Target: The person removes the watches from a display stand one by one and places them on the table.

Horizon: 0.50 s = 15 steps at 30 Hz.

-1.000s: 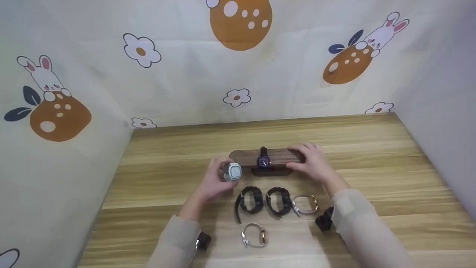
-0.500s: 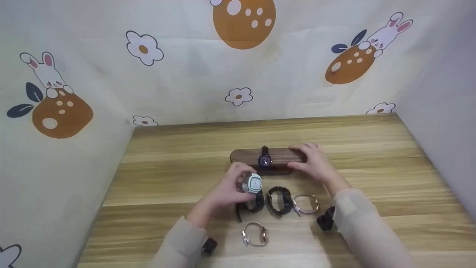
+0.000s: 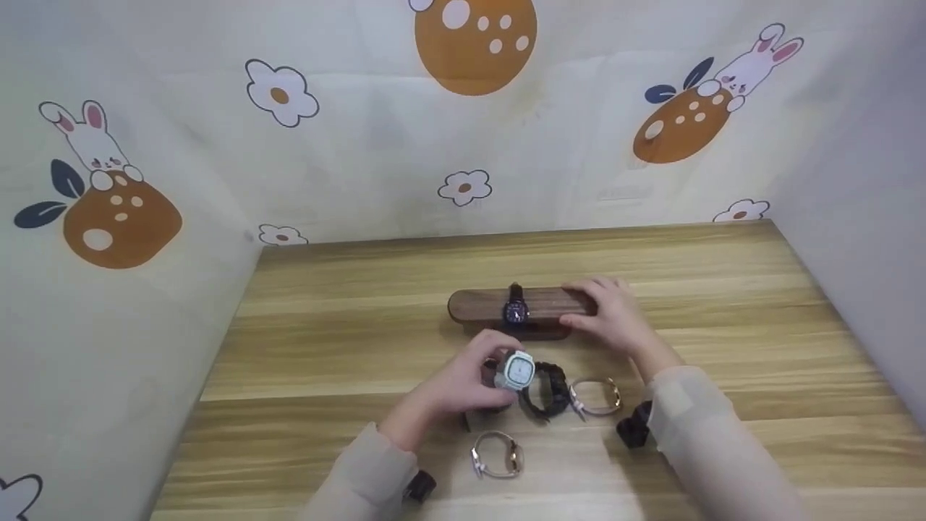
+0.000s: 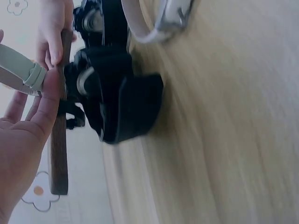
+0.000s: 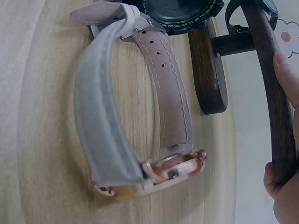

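My left hand (image 3: 463, 380) pinches a pale mint-white watch (image 3: 519, 370) between thumb and fingers, holding it up in front of the wooden watch stand (image 3: 477, 305). In the left wrist view its pale strap (image 4: 18, 67) forms a loop above the fingertips. My right hand (image 3: 611, 315) grips the right end of the stand's top bar, thumb on the near side. A dark watch (image 3: 516, 312) is fastened round the middle of that bar. A black watch (image 4: 105, 88) lies behind the left hand, mostly covered in the head view.
Another black watch (image 3: 553, 391) stands on the wooden table (image 3: 325, 347), next to a pale-strapped watch with gold case (image 3: 595, 396). A similar light watch (image 3: 497, 456) lies nearer the front. Black wrist cameras show beside both sleeves. Patterned cloth walls border the table.
My left hand has carried the pale watch from the stand's left end to the right and nearer, over the black watches. The right hand keeps its grip on the stand.
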### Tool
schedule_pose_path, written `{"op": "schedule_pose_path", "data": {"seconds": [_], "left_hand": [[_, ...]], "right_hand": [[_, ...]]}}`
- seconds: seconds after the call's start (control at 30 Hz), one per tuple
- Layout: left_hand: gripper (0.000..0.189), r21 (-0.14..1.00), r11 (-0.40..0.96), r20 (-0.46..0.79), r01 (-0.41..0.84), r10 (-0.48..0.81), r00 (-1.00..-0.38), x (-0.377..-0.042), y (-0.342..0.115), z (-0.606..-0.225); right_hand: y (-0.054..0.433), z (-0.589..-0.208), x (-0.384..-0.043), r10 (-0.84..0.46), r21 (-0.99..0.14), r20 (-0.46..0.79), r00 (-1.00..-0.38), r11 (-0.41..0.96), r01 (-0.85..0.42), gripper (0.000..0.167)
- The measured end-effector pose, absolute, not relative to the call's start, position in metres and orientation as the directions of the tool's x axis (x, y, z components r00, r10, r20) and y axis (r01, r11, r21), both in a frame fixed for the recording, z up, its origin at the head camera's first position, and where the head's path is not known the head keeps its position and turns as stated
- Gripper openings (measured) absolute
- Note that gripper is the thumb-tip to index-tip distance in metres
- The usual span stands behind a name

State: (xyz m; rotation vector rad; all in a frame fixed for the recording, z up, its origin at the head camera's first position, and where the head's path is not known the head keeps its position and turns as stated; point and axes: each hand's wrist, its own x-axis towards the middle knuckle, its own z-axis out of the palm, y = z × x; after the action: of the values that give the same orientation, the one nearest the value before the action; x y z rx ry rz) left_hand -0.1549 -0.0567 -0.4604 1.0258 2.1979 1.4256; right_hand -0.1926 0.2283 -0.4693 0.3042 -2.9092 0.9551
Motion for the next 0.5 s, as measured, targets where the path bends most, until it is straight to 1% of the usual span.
{"op": "schedule_pose_path", "data": {"seconds": [0.1,0.23,0.33,0.5], "left_hand": [[0.058,0.885,0.240,0.097,0.399,0.743,-0.662,-0.151,-0.052,-0.459],[0.059,0.905,0.235,0.046,0.355,0.775,-0.630,-0.146,-0.046,-0.460],[0.058,0.915,0.217,0.035,0.341,0.799,-0.601,-0.143,-0.042,-0.463],[0.057,0.887,0.240,0.036,0.394,0.815,-0.578,-0.137,-0.038,-0.467]], "right_hand": [[0.229,-0.470,-0.193,-0.169,-0.574,0.131,-0.977,0.790,-0.214,0.066],[0.229,-0.471,-0.193,-0.172,-0.572,0.157,-0.972,0.787,-0.232,0.064],[0.229,-0.472,-0.193,-0.172,-0.569,0.180,-0.969,0.785,-0.245,0.062],[0.229,-0.472,-0.193,-0.167,-0.566,0.187,-0.968,0.787,-0.245,0.062]]}}
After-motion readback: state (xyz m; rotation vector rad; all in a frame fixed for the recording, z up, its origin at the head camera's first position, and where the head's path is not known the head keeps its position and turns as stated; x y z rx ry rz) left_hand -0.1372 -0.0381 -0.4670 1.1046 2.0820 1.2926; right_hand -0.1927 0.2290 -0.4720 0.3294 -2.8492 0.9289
